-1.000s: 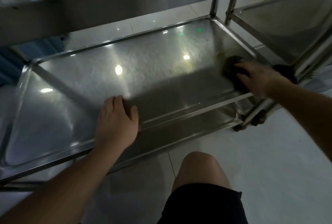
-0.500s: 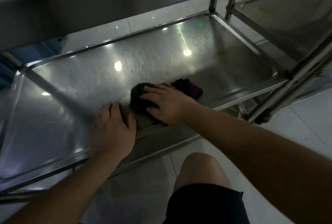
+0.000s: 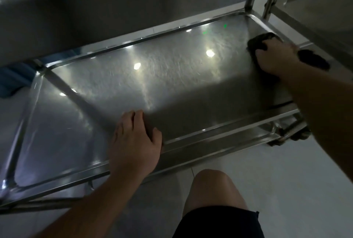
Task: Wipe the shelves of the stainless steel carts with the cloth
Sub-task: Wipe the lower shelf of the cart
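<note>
Right hand (image 3: 275, 56): at 2 o'clock, fingers curled onto the cloth (image 3: 259, 42), pressing it down to scrub the far right corner.
Left hand (image 3: 134, 142): at 7 o'clock, flat and relaxed on the shelf's near rim, likely bracing the cart.
Cloth: dark, bunched, soft.
Shelf (image 3: 172, 85): shallow stainless tray, raised rim, streaky sheen.
Upper shelf (image 3: 114, 8): overhanging at 12 o'clock.

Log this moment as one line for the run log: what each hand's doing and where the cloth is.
left hand: rests on shelf front rim | right hand: presses cloth at shelf's far right end | phase: wiping
</note>
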A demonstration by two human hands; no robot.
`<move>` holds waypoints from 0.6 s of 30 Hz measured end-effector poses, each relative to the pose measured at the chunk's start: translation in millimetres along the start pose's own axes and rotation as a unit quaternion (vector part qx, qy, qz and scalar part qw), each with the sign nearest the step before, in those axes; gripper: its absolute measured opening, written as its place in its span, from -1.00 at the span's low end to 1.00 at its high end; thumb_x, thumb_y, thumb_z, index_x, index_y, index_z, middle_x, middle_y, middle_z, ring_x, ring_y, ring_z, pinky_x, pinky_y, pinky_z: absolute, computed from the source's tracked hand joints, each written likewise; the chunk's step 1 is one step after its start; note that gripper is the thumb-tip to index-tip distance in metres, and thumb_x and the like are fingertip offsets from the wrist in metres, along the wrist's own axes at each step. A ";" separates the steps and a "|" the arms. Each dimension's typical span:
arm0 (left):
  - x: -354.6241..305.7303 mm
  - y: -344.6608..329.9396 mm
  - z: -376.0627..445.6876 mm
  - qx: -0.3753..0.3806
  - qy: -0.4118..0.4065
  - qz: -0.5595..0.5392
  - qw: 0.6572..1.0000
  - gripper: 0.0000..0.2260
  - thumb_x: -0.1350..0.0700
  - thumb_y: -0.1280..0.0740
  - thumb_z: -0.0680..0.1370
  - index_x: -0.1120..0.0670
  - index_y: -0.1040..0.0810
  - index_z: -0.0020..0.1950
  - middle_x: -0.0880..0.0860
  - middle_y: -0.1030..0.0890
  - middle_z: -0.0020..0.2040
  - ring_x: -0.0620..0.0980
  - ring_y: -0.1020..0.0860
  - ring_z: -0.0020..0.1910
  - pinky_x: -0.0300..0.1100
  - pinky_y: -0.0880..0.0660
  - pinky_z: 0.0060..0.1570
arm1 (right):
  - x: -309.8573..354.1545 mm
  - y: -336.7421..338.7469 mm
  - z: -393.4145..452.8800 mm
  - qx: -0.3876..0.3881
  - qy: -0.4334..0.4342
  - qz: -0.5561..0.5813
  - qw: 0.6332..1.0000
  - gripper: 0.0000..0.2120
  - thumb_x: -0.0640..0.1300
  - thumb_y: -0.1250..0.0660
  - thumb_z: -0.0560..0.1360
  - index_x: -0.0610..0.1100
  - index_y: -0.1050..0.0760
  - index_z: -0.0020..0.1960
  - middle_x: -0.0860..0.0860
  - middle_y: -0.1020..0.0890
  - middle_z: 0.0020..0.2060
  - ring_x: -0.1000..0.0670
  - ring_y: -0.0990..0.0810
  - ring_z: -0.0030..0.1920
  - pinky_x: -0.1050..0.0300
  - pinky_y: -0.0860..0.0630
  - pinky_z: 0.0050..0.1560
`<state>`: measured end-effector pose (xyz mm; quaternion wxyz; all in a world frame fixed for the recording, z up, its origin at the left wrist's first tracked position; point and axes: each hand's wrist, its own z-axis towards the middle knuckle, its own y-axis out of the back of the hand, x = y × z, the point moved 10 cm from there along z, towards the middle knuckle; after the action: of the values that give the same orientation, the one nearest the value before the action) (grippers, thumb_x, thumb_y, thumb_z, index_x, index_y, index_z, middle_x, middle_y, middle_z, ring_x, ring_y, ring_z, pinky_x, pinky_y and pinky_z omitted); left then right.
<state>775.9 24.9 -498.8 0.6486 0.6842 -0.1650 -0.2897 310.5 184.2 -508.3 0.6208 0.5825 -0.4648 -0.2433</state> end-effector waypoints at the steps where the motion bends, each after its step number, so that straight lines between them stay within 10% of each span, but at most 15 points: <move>1: -0.3 0.6 0.0 -0.002 0.001 0.001 1.000 -0.34 -0.24 0.00 0.57 0.08 -0.33 0.57 0.15 -0.34 0.56 0.19 -0.35 0.54 0.14 -0.37 0.48 | 33.0 -8.9 -4.1 0.003 0.021 0.004 1.000 -0.44 0.15 -0.10 0.61 -0.06 -0.36 0.53 -0.20 -0.39 0.52 -0.30 -0.32 0.52 -0.33 -0.20 0.54; 7: -0.4 -0.1 0.3 0.003 -0.003 -0.003 1.000 -0.33 -0.23 0.01 0.56 0.09 -0.33 0.56 0.15 -0.36 0.55 0.18 -0.33 0.55 0.15 -0.35 0.49 | 225.0 -71.3 -119.6 0.049 0.299 -0.009 0.953 -0.52 0.13 -0.19 0.62 0.05 -0.44 0.51 -0.03 -0.40 0.55 -0.18 -0.36 0.51 -0.17 -0.24 0.54; 11: -0.4 -0.3 -0.1 0.012 -0.007 -0.002 1.000 -0.33 -0.24 0.04 0.55 0.07 -0.28 0.59 0.14 -0.29 0.60 0.16 -0.24 0.61 0.12 -0.28 0.55 | 203.4 -79.8 -192.7 0.122 0.446 0.019 0.886 -0.45 0.25 -0.15 0.61 0.14 -0.37 0.57 0.15 -0.29 0.61 0.08 -0.18 0.61 0.04 -0.02 0.61; 18: 2.1 -3.3 0.1 0.006 -0.008 0.009 1.000 -0.34 -0.21 -0.06 0.58 0.11 -0.29 0.61 0.17 -0.30 0.60 0.18 -0.22 0.62 0.13 -0.25 0.57 | 5.6 7.2 -50.9 0.033 0.161 -0.003 0.986 -0.50 0.06 -0.27 0.67 0.07 -0.33 0.59 -0.11 -0.34 0.59 -0.21 -0.30 0.57 -0.23 -0.19 0.59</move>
<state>776.9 23.9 -502.5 0.6461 0.6838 -0.1784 -0.2884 355.1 206.2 -494.1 0.6673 0.6357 -0.3647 -0.1325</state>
